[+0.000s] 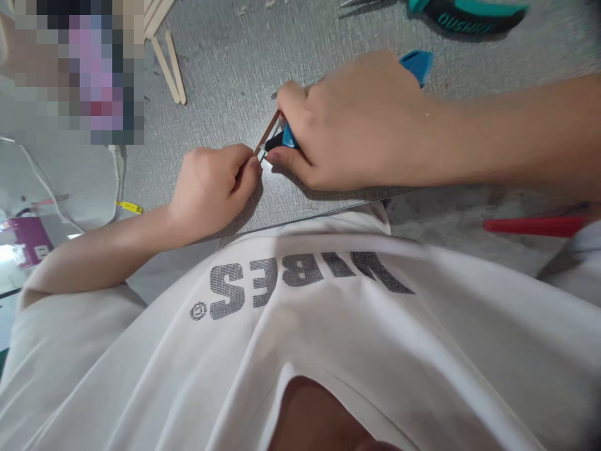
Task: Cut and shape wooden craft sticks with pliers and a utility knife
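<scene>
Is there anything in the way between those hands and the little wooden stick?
Nothing visible. The left hand pinches the stick at its near end, and the right hand holds a blue tool right against it.

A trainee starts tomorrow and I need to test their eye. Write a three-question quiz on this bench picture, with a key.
1. True or false: the right hand grips a blue-handled tool.
2. What does the left hand pinch? A. a thin wooden stick; B. a yellow tag; C. a red bar.
3. Fill in: the loose wooden sticks lie on the grey mat at the view's upper ____.

Key: 1 true; 2 A; 3 left.
</scene>
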`<state>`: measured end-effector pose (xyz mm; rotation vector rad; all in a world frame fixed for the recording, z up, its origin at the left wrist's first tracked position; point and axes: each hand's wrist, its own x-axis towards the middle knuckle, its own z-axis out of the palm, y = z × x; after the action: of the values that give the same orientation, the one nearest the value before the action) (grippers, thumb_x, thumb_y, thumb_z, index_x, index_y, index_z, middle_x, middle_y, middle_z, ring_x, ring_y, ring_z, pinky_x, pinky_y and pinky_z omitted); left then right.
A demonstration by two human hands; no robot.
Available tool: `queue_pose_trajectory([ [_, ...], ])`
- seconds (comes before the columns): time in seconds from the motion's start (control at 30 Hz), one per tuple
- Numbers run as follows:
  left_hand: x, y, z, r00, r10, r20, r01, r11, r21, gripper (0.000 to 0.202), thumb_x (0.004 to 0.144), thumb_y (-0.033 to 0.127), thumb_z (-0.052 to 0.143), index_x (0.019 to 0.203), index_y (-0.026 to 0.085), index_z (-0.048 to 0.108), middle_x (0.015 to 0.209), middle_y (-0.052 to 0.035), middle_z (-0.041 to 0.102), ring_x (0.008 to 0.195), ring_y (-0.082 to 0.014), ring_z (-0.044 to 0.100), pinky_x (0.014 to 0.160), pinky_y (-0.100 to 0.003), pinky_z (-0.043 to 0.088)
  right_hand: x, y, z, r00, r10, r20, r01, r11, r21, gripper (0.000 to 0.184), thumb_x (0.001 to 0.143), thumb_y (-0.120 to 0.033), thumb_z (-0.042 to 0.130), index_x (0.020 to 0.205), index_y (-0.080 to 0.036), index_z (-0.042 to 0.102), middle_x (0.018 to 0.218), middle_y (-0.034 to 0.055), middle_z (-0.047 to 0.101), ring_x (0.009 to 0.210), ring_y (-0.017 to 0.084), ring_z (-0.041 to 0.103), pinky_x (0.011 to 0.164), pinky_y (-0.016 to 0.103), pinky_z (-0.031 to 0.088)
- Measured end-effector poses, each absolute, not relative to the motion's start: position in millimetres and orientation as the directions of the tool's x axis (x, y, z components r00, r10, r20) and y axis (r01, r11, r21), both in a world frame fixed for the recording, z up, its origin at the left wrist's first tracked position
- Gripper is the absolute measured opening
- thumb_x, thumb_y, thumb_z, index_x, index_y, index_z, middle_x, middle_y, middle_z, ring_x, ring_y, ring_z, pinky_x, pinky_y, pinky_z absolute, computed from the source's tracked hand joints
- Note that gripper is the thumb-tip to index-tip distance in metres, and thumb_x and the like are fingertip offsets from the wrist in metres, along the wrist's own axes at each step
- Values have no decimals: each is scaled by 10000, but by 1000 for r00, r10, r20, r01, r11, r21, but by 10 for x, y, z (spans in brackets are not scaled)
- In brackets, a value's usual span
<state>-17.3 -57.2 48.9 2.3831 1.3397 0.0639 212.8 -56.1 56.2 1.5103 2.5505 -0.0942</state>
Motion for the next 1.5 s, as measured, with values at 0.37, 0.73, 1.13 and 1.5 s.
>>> queue_pose_trajectory([
  [0.37, -189, -547, 487, 583, 804, -120, 775, -505, 379, 369, 1096, 350, 501, 745, 267, 579, 614, -5, 581, 562, -186, 514, 681, -413, 346, 2162, -534, 559, -505, 840, -199, 859, 512, -17, 743, 1170, -660, 283, 1483, -59, 588, 1108, 248, 807, 1102, 511, 830, 875, 613, 641],
  [0.73, -170, -537, 547, 576, 803, -154, 783, -488, 386, 374, 1082, 302, 539, 719, 248, 610, 615, -4, 588, 617, -179, 527, 701, -390, 362, 2170, -518, 536, -440, 869, -228, 895, 445, -31, 861, 1042, -682, 191, 1546, -127, 614, 1181, 159, 841, 1200, 403, 782, 984, 534, 568],
  [1.13, -178, -489, 564, 578, 805, -136, 728, -432, 533, 305, 1035, 251, 543, 765, 252, 686, 569, 25, 640, 598, -174, 603, 679, -370, 426, 2211, -491, 535, -531, 828, -179, 836, 547, 50, 666, 1186, -604, 265, 1424, -83, 604, 1023, 217, 784, 1005, 532, 828, 784, 666, 654],
  [1.5, -195, -403, 577, 579, 785, -221, 706, -345, 619, 359, 1110, 360, 554, 824, 267, 751, 536, 49, 645, 498, -152, 553, 552, -323, 450, 2263, -450, 528, -536, 819, -205, 829, 556, 55, 749, 1172, -659, 197, 1485, -86, 564, 1081, 222, 791, 1023, 552, 826, 802, 662, 649],
])
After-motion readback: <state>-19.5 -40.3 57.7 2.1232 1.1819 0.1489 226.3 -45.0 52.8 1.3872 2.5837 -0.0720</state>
